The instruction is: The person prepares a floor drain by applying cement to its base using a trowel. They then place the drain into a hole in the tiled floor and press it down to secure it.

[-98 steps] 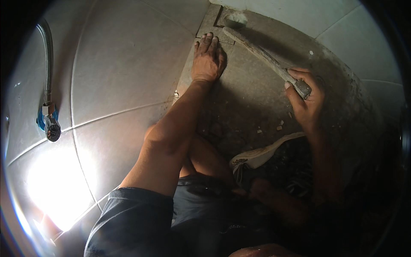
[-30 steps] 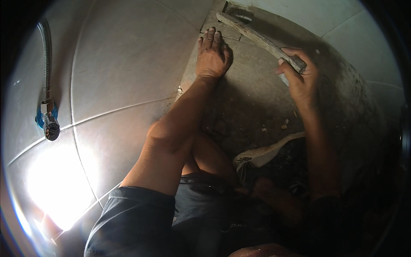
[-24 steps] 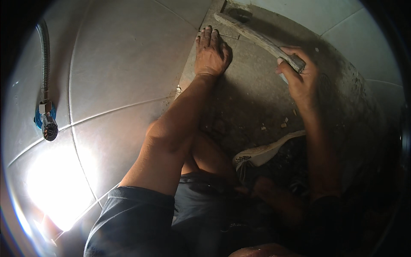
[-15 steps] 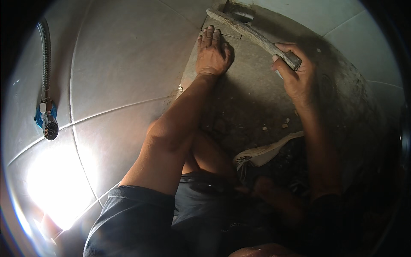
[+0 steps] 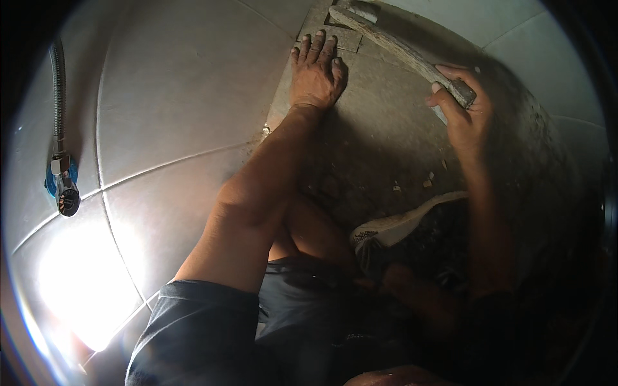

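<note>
Hammer (image 5: 399, 51) head cut off; right hand (image 5: 467, 119) grips handle.

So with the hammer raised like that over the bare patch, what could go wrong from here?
1. The left hand lies flat on the bare rough patch, its fingers close under the hammer head; a stray swing might hit them.
2. The right hand grips the hammer handle at its very end, so it could slip.
3. Loose chips might fly up.

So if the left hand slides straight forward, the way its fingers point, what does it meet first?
Probably the small tile piece right at the fingertips of the left hand, then likely the head of the hammer-like tool; depth is unclear.
</note>
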### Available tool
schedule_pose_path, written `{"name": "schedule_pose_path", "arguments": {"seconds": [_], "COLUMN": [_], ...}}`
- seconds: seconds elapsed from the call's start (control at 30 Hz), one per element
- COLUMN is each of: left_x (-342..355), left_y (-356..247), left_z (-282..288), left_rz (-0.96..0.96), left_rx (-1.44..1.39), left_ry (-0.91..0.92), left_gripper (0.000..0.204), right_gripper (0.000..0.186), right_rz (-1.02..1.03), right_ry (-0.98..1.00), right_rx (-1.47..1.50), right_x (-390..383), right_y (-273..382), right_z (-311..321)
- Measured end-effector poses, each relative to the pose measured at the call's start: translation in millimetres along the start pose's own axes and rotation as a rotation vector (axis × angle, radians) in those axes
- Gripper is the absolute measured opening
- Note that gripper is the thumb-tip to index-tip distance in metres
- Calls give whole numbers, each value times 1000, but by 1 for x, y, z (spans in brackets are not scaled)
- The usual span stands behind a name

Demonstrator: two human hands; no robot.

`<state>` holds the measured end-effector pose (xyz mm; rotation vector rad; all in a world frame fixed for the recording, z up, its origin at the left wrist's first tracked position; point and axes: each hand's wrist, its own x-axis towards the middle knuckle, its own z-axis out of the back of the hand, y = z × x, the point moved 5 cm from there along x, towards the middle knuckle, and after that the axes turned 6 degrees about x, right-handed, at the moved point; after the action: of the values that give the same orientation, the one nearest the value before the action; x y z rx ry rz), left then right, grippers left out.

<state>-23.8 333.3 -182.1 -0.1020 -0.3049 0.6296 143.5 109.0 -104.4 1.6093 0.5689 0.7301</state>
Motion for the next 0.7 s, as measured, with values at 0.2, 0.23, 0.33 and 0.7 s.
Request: {"name": "schedule_pose_path", "arguments": {"seconds": [0.2,0.23,0.33,0.7], "left_x": [-3,-3,-2,-2], "left_y": [6,5,5,4], "left_z": [-5,-5,-5,-2], "left_rz": [1,1,9,29], "left_rx": [21,17,37,20], "left_ry": [8,10,27,48], "left_gripper": [59,59,59,60], "right_gripper": [25,25,25,24], "right_rz": [31,51,-25,103], "right_ry": [-20,-12,20,58], "right_rx": [-64,-75,-53,-192], "right_x": [-11,-12,-9,-10], "right_y": [11,10,1,11], "right_z": [9,10,17,2]}}
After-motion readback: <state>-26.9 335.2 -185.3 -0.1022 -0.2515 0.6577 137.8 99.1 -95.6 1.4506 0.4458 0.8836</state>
